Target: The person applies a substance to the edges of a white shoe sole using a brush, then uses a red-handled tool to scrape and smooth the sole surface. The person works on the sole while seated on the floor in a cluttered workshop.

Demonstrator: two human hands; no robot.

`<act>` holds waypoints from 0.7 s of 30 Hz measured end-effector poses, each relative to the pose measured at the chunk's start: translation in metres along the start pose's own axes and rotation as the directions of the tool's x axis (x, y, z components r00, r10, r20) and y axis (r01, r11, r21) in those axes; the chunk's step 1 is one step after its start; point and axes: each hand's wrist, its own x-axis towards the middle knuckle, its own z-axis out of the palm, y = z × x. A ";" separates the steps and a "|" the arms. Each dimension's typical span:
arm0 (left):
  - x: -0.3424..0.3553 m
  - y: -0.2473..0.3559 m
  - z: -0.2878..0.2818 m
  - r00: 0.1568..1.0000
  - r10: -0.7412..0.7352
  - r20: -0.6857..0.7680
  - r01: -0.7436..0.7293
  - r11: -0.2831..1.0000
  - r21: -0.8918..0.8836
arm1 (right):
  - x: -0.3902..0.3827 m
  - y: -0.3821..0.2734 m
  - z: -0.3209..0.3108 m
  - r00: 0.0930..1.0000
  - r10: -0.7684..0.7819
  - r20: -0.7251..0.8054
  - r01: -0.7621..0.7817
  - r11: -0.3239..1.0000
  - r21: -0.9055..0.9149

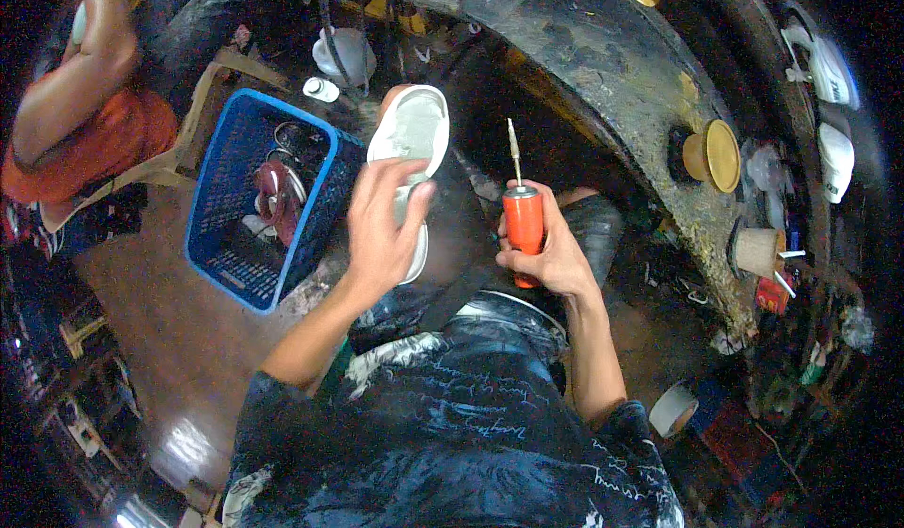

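My left hand (386,227) is closed on a white shoe sole (407,128) with a pale grey inner surface and a tan patch at its upper tip, held over my lap. To its right, my right hand (551,250) grips an orange cylindrical tool (521,222) with a metal top and a thin pale shaft pointing upward. A small white bottle (320,89) lies just behind the sole, to the upper left. A blue plastic basket (333,151) with reddish and white items inside stands left of my left hand.
Another person's bent arm (71,123) and orange clothing are at upper left. A worn bench (650,123) curves along the right, bearing a yellow round tin (718,154) and a tan cup (758,250). White shoes (833,159) sit at far right; a tape roll (673,408) is lower right.
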 end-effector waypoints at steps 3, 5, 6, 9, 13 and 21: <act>0.044 0.012 0.033 0.921 -0.277 0.273 0.388 0.716 -0.580 | -0.006 -0.010 0.013 0.999 -0.021 0.035 0.023 0.998 -0.053; 0.056 0.015 0.051 0.877 -0.314 0.364 0.476 0.470 -0.743 | -0.006 -0.015 0.020 0.995 -0.088 0.054 0.093 0.991 -0.098; 0.059 0.014 0.058 0.850 -0.321 0.417 0.514 0.329 -0.792 | -0.006 -0.016 0.022 0.998 -0.051 0.033 0.055 0.989 -0.134; 0.057 0.007 0.062 0.865 -0.301 0.402 0.486 0.299 -0.821 | -0.007 -0.018 0.023 0.997 -0.080 0.012 0.081 0.979 -0.189; 0.033 -0.022 0.011 0.951 -0.185 -0.247 0.085 0.927 -0.366 | -0.021 -0.017 0.010 0.997 0.075 -0.024 -0.078 0.980 -0.182; -0.053 -0.051 -0.045 0.753 -0.587 0.299 0.654 0.721 -0.230 | -0.018 0.001 0.008 0.991 -0.006 0.136 0.039 0.970 -0.239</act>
